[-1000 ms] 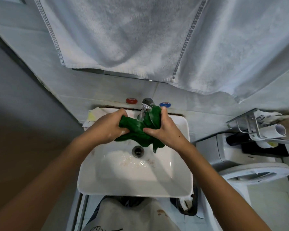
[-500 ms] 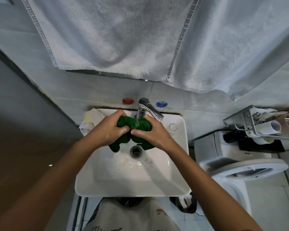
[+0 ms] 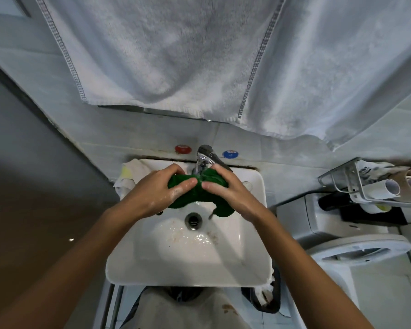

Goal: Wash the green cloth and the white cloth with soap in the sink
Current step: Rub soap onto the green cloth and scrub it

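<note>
Nearest, both forearms reach in from the lower corners across the front rim of the sink (image 3: 188, 274), whose white basin is wet around the drain (image 3: 193, 219). Over the back half of the basin the left hand (image 3: 152, 193) and the right hand (image 3: 228, 193) grip the green cloth (image 3: 195, 195) between them, bunched into a wad held just under the tap (image 3: 205, 157), above the drain. The left fingers (image 3: 186, 184) are curled over the wad's left end and carry some suds; the right fingers (image 3: 210, 185) are curled over its right end, and both sets of fingertips nearly meet on top. A green end hangs below the right hand, with water falling from it toward the basin. At the sink's back left corner, behind the left hand, lies the white cloth (image 3: 128, 173), crumpled on the rim, with a yellow patch. On the wall behind the tap sit a red knob (image 3: 182, 148) and a blue knob (image 3: 230, 154). Farther up, a large white towel (image 3: 176, 55) hangs over the sink.
</note>
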`<state>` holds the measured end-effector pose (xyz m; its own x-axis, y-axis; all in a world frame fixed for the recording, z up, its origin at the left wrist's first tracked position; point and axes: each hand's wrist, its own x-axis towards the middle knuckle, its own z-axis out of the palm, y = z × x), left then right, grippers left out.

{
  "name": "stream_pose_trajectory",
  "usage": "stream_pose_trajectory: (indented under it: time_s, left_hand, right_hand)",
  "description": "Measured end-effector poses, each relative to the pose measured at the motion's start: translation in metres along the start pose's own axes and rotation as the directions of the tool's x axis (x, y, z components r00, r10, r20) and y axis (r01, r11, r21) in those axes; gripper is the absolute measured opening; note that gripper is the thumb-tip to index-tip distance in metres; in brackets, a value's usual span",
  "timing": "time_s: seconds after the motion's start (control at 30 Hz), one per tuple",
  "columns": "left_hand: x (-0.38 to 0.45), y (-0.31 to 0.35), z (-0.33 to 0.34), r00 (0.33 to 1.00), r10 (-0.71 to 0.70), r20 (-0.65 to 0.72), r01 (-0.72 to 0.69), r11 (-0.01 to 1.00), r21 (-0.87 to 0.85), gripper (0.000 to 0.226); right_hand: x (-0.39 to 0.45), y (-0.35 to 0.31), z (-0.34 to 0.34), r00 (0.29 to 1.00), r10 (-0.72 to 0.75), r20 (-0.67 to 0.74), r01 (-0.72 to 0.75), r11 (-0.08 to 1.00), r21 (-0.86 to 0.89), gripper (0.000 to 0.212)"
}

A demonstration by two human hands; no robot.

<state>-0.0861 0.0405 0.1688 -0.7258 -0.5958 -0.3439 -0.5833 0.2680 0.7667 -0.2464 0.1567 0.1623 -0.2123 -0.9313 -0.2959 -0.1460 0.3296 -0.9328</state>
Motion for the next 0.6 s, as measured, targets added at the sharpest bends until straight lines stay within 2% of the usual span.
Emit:
stream_pose_trajectory:
  time_s: [0.07,0.13,0.23,0.3,0.37,0.43,0.5,0.53,0.6]
  left_hand:
    - [0.002,0.005,0.015,0.971,0.019,-0.239,-0.025,0.999,-0.024,0.044]
    - [0.000,0.014,0.035,0.896,0.011,-0.443,-0.064,0.992,-0.105,0.044]
    - [0.008,0.031,0.049,0.812,-0.023,-0.583,-0.134,0.965,-0.224,0.044]
    - [0.022,0.035,0.037,0.756,-0.142,-0.639,-0.113,0.933,-0.341,0.039]
    - [0.030,0.035,0.033,0.716,-0.185,-0.673,-0.105,0.925,-0.366,0.041]
    - [0.018,0.040,0.048,0.735,-0.120,-0.667,-0.110,0.950,-0.293,0.037]
    - [0.001,0.048,0.065,0.763,-0.005,-0.646,-0.198,0.950,-0.241,0.033]
    - [0.000,0.049,0.063,0.762,0.007,-0.647,-0.218,0.944,-0.246,0.033]
    - [0.021,0.043,0.047,0.730,-0.069,-0.680,-0.167,0.947,-0.276,0.037]
  right_hand:
    - [0.003,-0.008,0.013,0.986,0.067,-0.151,-0.045,0.989,0.144,0.023]
    - [0.014,-0.021,0.025,0.925,0.126,-0.358,-0.040,0.970,0.238,0.027]
    - [0.029,-0.033,0.048,0.800,0.168,-0.576,0.055,0.935,0.350,0.028]
    - [0.026,-0.032,0.068,0.781,0.146,-0.607,0.123,0.917,0.379,0.036]
    - [0.022,-0.029,0.072,0.796,0.116,-0.594,0.139,0.920,0.366,0.039]
    - [0.029,-0.029,0.058,0.779,0.161,-0.606,0.095,0.925,0.368,0.039]
    - [0.043,-0.029,0.044,0.750,0.242,-0.615,0.050,0.907,0.418,0.038]
    - [0.045,-0.028,0.044,0.749,0.255,-0.611,0.045,0.901,0.431,0.036]
    - [0.037,-0.029,0.060,0.769,0.215,-0.602,0.079,0.903,0.423,0.033]
